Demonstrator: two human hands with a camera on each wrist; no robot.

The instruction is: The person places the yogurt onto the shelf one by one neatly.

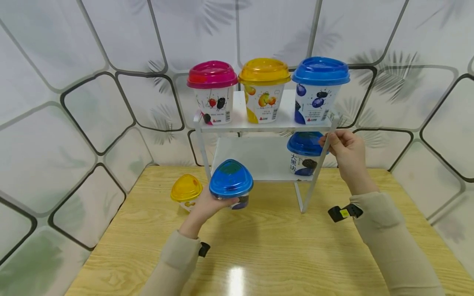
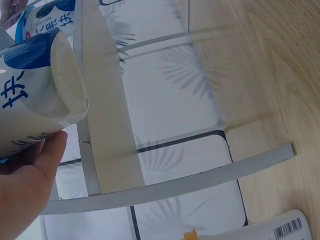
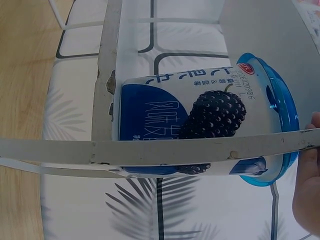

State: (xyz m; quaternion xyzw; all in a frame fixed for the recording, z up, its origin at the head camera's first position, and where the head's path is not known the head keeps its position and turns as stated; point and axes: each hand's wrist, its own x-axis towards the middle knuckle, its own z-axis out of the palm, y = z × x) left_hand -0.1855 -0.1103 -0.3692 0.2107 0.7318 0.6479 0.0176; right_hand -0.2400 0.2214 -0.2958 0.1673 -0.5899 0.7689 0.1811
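My left hand (image 1: 205, 205) holds a blue-lidded yogurt cup (image 1: 231, 181), tilted, in front of the rack's left side. In the left wrist view this cup (image 2: 35, 95) shows its pale base. My right hand (image 1: 349, 154) grips the right front post of the white rack (image 1: 266, 128), its fingertips close beside the lid of another blue-lidded cup. That cup (image 1: 304, 158) stands at the right end of the lower shelf (image 1: 252, 158). The right wrist view shows its blackberry picture (image 3: 215, 115) behind the post (image 3: 200, 151); whether the fingers touch its lid cannot be told.
On the upper shelf stand a pink-lidded cup (image 1: 214, 92), a yellow-lidded cup (image 1: 264, 90) and a blue-lidded cup (image 1: 319, 90). Another yellow-lidded cup (image 1: 186, 190) is on the wooden table (image 1: 281, 255), left of the rack. A patterned backdrop (image 1: 111, 37) rises behind.
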